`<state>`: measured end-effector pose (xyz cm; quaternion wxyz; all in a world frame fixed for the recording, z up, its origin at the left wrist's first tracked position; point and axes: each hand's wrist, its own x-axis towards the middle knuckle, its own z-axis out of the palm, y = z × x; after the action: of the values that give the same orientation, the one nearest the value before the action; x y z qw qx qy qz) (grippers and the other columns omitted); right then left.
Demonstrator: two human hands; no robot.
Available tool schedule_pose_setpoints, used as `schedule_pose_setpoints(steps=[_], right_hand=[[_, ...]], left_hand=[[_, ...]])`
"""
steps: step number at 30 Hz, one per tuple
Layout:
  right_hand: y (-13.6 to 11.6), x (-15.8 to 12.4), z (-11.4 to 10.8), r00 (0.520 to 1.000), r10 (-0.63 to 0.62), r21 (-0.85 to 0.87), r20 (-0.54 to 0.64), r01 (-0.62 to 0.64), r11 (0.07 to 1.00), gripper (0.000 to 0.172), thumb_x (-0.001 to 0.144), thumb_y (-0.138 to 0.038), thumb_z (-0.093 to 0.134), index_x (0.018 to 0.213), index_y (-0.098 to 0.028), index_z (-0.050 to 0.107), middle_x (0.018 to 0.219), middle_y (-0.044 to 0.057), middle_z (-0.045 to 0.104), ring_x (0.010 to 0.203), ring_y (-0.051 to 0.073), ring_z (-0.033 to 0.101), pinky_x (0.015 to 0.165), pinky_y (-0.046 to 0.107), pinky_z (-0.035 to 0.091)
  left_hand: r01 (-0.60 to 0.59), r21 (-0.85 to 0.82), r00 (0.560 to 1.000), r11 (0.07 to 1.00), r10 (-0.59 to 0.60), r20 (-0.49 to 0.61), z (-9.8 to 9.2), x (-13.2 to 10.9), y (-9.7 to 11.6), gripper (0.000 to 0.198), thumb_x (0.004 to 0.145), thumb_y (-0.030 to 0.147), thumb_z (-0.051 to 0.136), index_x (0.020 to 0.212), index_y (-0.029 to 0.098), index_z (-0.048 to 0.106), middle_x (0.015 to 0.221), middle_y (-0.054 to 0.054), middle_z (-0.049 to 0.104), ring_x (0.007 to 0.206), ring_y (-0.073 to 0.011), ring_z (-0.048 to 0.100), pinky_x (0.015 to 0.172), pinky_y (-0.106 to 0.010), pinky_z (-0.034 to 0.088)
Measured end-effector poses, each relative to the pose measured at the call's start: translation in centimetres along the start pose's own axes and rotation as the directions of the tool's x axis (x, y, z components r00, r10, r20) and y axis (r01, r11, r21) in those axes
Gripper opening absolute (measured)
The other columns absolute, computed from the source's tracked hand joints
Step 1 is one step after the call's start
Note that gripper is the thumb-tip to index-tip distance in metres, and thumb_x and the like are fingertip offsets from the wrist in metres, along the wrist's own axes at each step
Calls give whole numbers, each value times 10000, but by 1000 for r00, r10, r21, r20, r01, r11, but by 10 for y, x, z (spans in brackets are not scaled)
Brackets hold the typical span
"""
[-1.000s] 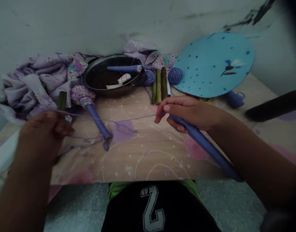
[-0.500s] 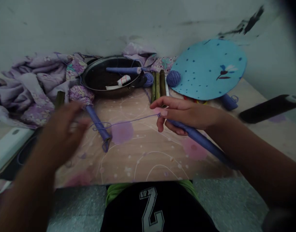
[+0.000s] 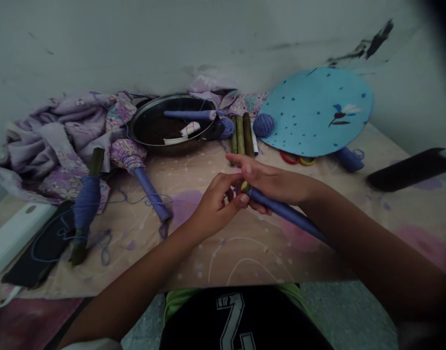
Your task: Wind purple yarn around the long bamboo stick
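Note:
My right hand (image 3: 272, 183) grips a stick wrapped in purple yarn (image 3: 283, 210) near its bare green tip. My left hand (image 3: 217, 204) has come up against that tip, fingers curled around it; any thread there is too fine to make out. On the table to the left lies a green stick wound with a thick band of purple yarn (image 3: 86, 201), with loose thread trailing from it. Neither hand touches that stick.
A metal pan (image 3: 172, 121) holds a purple stick and white paper. Yarn balls (image 3: 263, 125), green sticks (image 3: 239, 136), a floral-headed stick (image 3: 130, 155), crumpled floral cloth (image 3: 59, 141), a blue paper disc (image 3: 317, 112) and a phone (image 3: 39, 248) surround the hands.
My left hand has moved from the table's left to the middle, meeting the stick's tip. The yarn-wound stick has come into view at left, and the stretched thread no longer shows.

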<state>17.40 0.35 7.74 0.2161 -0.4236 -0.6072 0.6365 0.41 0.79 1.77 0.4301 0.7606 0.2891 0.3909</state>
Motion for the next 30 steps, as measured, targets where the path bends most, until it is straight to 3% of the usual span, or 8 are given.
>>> schedule_pose_setpoints(steps=[6, 9, 12, 15, 17, 20, 25, 30], right_hand=[[-3, 2, -1, 995, 54, -129, -78, -64, 990, 750, 887, -623, 229, 1460, -194, 6, 618, -11, 586, 456, 132, 552, 418, 230, 448], [-4, -3, -8, 983, -45, -349, -176, -20, 937, 736, 882, -639, 203, 1448, -172, 153, 950, 105, 647, 746, 183, 636, 623, 296, 509], [-5, -17, -10, 961, -177, -590, -214, 17, 807, 616, 897, -588, 289, 1346, -179, 391, 1233, 131, 547, 1065, 238, 554, 836, 338, 447], [-4, -30, -2, 971, -114, -641, -211, -49, 766, 553, 885, -534, 400, 1322, -196, 399, 1004, 82, 643, 868, 215, 608, 697, 302, 438], [0, -33, 6, 964, -170, -682, -206, -17, 731, 428, 889, -461, 432, 1209, -180, 473, 925, 63, 645, 779, 195, 597, 641, 281, 406], [7, -29, 12, 947, -234, -703, -221, 12, 711, 300, 910, -380, 394, 1084, -165, 510, 930, 70, 634, 766, 182, 579, 657, 281, 391], [15, -27, 9, 909, -265, -735, -322, -63, 675, 339, 921, -393, 343, 1119, -158, 486, 895, 82, 637, 760, 197, 579, 634, 282, 368], [17, -31, 12, 895, -271, -817, -353, -154, 556, 375, 921, -421, 314, 1111, -142, 477, 811, 78, 637, 637, 191, 562, 532, 262, 298]], left_hand=[[-14, -50, 999, 999, 12, -47, 5, -1, -6, 329, 834, 439, 535, 1043, 187, 559, 853, -53, 488, 788, -144, 491, 640, -262, 455], [2, -99, 999, 995, -7, -43, 5, -2, -6, 305, 831, 438, 542, 999, 184, 551, 853, -47, 488, 783, -138, 495, 636, -257, 449], [23, -115, 998, 993, -30, -60, 5, -3, -5, 267, 827, 411, 557, 959, 180, 544, 833, -28, 478, 764, -120, 474, 632, -234, 425], [42, -127, 996, 991, -52, -77, 4, -3, -4, 244, 837, 398, 546, 925, 171, 541, 797, -10, 472, 721, -101, 451, 622, -217, 398], [41, -110, 996, 993, -50, -79, 4, -3, -4, 266, 840, 422, 534, 916, 168, 545, 774, -5, 478, 691, -95, 444, 611, -216, 386], [80, -92, 993, 993, -87, -80, 3, -6, -6, 316, 828, 457, 536, 958, 170, 556, 675, 21, 454, 604, -88, 407, 545, -209, 348], [135, 31, 989, 990, -132, -65, -2, -7, -8, 273, 764, 407, 632, 894, 167, 618, 505, 81, 279, 455, -59, 251, 438, -204, 210], [67, 121, 997, 990, -62, -42, -7, -6, -4, 197, 827, 339, 561, 767, 167, 634, 586, 26, 542, 507, -68, 434, 497, -201, 346]])
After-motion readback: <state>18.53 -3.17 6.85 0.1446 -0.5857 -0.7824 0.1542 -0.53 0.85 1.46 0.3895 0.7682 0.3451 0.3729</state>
